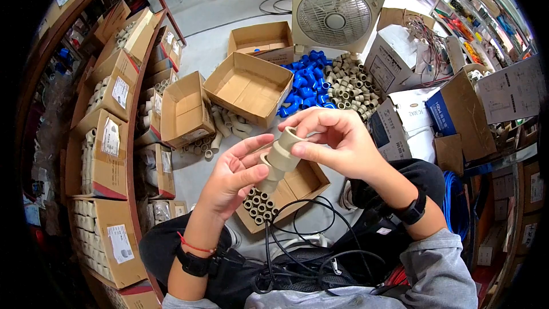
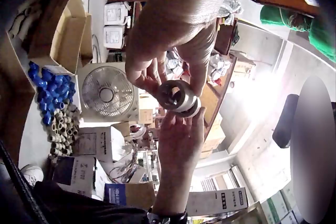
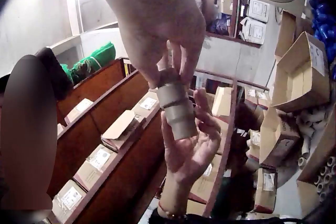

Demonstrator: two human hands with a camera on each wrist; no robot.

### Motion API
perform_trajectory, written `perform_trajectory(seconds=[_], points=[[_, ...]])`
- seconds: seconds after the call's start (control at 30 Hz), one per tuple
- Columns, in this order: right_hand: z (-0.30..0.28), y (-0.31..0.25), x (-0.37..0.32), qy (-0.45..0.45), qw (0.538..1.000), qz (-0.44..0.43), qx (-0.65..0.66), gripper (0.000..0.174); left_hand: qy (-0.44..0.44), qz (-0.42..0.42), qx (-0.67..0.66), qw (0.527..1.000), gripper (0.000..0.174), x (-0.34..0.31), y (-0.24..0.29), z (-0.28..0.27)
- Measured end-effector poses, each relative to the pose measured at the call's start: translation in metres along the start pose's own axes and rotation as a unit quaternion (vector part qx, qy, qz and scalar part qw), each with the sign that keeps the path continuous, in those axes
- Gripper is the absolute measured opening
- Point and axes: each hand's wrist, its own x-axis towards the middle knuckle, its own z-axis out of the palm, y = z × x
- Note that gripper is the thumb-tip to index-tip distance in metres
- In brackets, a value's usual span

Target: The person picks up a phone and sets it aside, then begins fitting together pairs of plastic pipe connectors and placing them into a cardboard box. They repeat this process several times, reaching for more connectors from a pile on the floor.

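In the head view, our left hand [image 1: 231, 180] is palm-up, thumb and fingers clamped on the lower end of the beige fittings [image 1: 281, 157], tilted above an open carton [image 1: 306, 186]. Our right hand [image 1: 337, 143] pinches the upper end. Left wrist view: we see the fittings nearly end-on between both hands. Right wrist view: our right hand points down, gripping from above, and our left cups the bottom, fingers loosely bent.

Hollow beige pipe fittings [image 1: 283, 158] hang midair, stacked end to end, tilted.
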Motion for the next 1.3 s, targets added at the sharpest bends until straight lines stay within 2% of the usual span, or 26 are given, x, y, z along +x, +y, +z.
perform_trajectory(seconds=[0.07,0.1,0.2,0.23,0.33,0.37,0.47,0.57,0.67,0.7,0.77,0.87,0.9,1.03,1.13,1.3], points=[[-0.001,-0.005,0.001,-0.009,1.000,-0.012,0.013,0.010,-0.003,-0.013,-0.020,1.000,0.051,0.000,-0.001,-0.002],[-0.004,-0.003,0.001,-0.028,0.999,-0.040,0.007,0.020,0.000,-0.022,-0.032,0.999,0.050,0.000,-0.002,-0.003],[-0.003,-0.003,0.001,-0.048,0.992,-0.049,0.107,0.033,-0.013,-0.050,-0.019,0.998,0.050,0.000,-0.002,-0.003],[-0.006,-0.005,0.000,-0.081,0.992,-0.016,0.095,0.044,-0.021,-0.059,-0.007,0.998,0.051,0.000,-0.002,-0.003],[-0.005,0.003,0.001,-0.122,0.982,-0.019,0.146,0.046,-0.055,-0.091,0.009,0.994,0.054,-0.002,-0.005,0.001],[-0.004,0.001,0.000,-0.128,0.981,-0.008,0.147,0.048,-0.048,-0.104,0.031,0.993,0.067,-0.003,-0.003,0.006],[-0.005,0.002,0.000,-0.146,0.976,-0.020,0.161,0.045,-0.063,-0.112,0.031,0.991,0.067,-0.004,-0.003,0.005],[0.002,-0.004,-0.002,-0.091,0.983,0.010,0.158,0.043,-0.063,-0.081,0.031,0.994,0.065,-0.004,-0.005,0.008],[0.005,-0.002,0.000,-0.057,0.993,0.042,0.092,0.039,-0.059,-0.064,0.051,0.995,0.062,-0.003,-0.004,0.009],[0.003,0.004,0.001,-0.059,0.997,0.006,0.055,0.031,-0.066,-0.065,0.056,0.994,0.058,-0.003,-0.003,0.008],[0.000,0.001,0.001,-0.072,0.997,0.018,0.005,0.026,-0.079,-0.068,0.065,0.992,0.050,-0.004,-0.003,0.007],[-0.007,-0.004,0.003,-0.083,0.994,0.016,-0.069,0.022,-0.050,-0.073,0.086,0.992,0.059,-0.003,-0.005,0.006],[-0.009,-0.005,0.003,-0.085,0.992,0.012,-0.093,0.021,-0.055,-0.067,0.076,0.993,0.056,-0.003,-0.006,0.005],[-0.012,-0.007,0.002,-0.104,0.993,-0.056,-0.032,0.020,-0.061,-0.049,0.031,0.996,0.053,-0.004,-0.004,0.006],[-0.016,-0.011,0.005,-0.147,0.979,-0.126,-0.066,0.018,-0.058,-0.039,0.020,0.997,0.055,-0.004,-0.003,0.006],[-0.014,-0.013,0.004,-0.135,0.977,-0.120,-0.113,0.018,-0.057,-0.036,0.026,0.997,0.056,-0.004,-0.005,0.003]])
